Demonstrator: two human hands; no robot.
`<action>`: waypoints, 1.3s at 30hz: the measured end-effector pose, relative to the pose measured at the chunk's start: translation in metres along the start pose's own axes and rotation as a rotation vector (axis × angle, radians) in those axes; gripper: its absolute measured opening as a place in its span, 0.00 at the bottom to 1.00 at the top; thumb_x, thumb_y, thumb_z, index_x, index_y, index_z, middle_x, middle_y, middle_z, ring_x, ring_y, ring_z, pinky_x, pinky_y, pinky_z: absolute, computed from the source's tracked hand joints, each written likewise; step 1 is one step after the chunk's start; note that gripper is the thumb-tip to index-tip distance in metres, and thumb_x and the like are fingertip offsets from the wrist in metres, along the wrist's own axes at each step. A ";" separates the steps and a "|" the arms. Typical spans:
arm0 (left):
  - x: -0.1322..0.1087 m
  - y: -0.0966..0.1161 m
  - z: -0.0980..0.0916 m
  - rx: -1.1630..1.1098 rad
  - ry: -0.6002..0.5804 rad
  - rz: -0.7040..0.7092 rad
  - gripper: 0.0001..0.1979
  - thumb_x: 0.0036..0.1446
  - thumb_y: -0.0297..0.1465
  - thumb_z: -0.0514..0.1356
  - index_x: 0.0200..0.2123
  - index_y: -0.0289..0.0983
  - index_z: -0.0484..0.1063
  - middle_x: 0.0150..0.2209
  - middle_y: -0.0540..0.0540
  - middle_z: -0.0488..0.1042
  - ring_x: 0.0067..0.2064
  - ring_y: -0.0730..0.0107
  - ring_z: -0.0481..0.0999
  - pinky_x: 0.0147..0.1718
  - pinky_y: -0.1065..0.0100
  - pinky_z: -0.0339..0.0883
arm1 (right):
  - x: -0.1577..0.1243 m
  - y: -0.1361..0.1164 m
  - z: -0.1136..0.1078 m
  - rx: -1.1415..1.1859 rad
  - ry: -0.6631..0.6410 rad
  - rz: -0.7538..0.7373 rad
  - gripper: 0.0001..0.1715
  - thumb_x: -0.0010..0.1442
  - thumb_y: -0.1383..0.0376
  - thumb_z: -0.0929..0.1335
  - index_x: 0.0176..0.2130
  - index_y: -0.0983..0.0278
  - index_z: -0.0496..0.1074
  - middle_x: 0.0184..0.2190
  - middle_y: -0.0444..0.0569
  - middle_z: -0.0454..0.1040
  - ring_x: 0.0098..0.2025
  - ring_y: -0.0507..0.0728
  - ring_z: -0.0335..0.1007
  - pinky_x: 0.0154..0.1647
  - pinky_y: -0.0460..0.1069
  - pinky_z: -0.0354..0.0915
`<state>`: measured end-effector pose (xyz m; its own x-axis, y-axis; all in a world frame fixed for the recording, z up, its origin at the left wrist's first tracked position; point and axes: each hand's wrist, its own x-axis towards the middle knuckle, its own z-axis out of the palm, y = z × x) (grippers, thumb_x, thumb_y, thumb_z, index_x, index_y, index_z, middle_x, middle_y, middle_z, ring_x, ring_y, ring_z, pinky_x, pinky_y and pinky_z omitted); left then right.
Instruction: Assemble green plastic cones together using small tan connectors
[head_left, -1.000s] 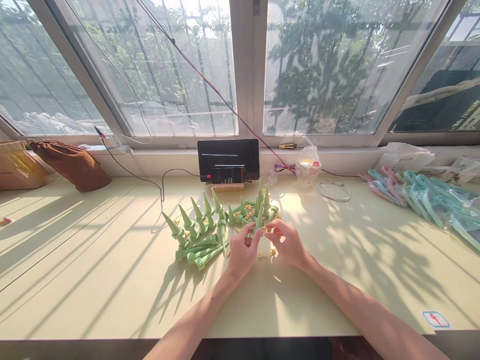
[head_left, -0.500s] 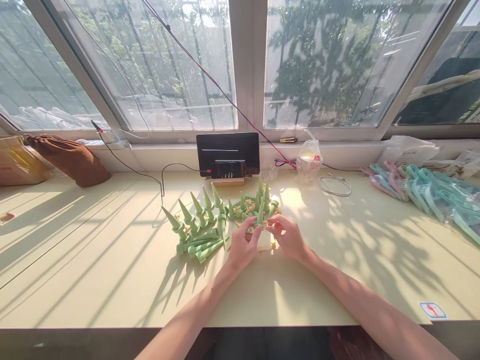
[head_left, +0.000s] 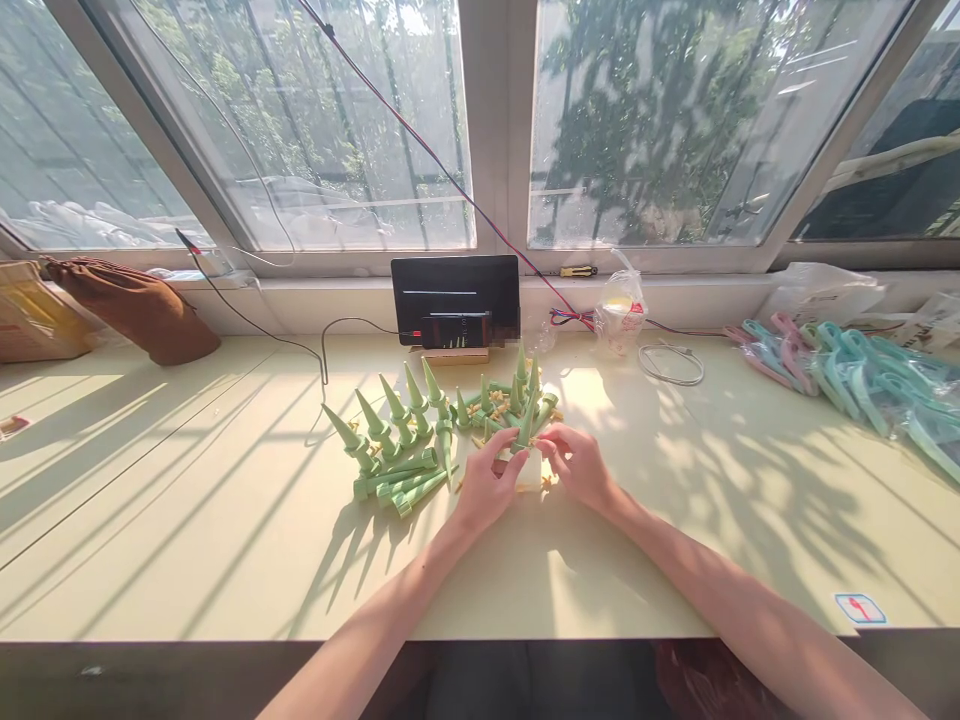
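My left hand [head_left: 489, 478] is closed, thumb and fingers pinching the base of a green cone-shaped plastic spike [head_left: 528, 420] that leans slightly right, point up. Close against it on the right, my right hand [head_left: 579, 462] is also closed, its fingertips near the spike's collar; what they pinch is too small to make out. Beneath both hands sits a pale block-like object [head_left: 530, 472], partly covered. Small yellow pieces [head_left: 547, 483] lie around it. Behind the hands is a pile of more green spikes and yellow pieces [head_left: 495, 396].
Left of my hands, several green spikes [head_left: 379, 428] stand point up, with others [head_left: 405, 487] lying in front. A tablet [head_left: 455, 290] with a phone [head_left: 455, 331] leans at the back. A cup in plastic [head_left: 621, 312], a coiled cable [head_left: 670, 365], bagged teal items [head_left: 874, 375] and a brown pouch [head_left: 135, 308] lie around.
The held spike has tipped a little to the right, and my right fingertips have moved up slightly beside its collar. The view has shifted slightly.
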<state>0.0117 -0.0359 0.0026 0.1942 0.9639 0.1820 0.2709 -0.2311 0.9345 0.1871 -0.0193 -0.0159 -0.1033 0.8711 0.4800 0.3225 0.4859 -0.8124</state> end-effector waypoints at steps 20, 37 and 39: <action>-0.002 -0.005 0.000 0.089 -0.087 0.053 0.17 0.63 0.38 0.56 0.52 0.38 0.70 0.17 0.58 0.60 0.16 0.78 0.57 0.19 0.74 0.54 | -0.001 0.003 0.003 0.097 -0.034 0.145 0.26 0.66 0.50 0.62 0.23 0.61 0.57 0.17 0.38 0.52 0.19 0.48 0.48 0.19 0.46 0.48; 0.000 0.001 0.003 0.074 0.145 0.065 0.18 0.62 0.42 0.58 0.50 0.39 0.70 0.39 0.45 0.78 0.20 0.77 0.68 0.20 0.71 0.60 | 0.000 -0.005 0.003 -0.031 0.010 0.002 0.17 0.65 0.53 0.67 0.44 0.63 0.73 0.39 0.53 0.77 0.26 0.52 0.68 0.26 0.49 0.67; 0.000 0.000 0.004 0.063 0.143 0.056 0.18 0.62 0.43 0.58 0.50 0.39 0.70 0.39 0.44 0.78 0.20 0.76 0.70 0.20 0.71 0.60 | 0.000 -0.005 0.003 -0.045 0.019 -0.008 0.16 0.65 0.53 0.67 0.43 0.63 0.73 0.39 0.53 0.77 0.27 0.53 0.68 0.26 0.49 0.68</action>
<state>0.0151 -0.0365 0.0018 0.0761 0.9572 0.2793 0.3232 -0.2887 0.9012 0.1830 -0.0211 -0.0128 -0.0880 0.8656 0.4930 0.3636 0.4887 -0.7931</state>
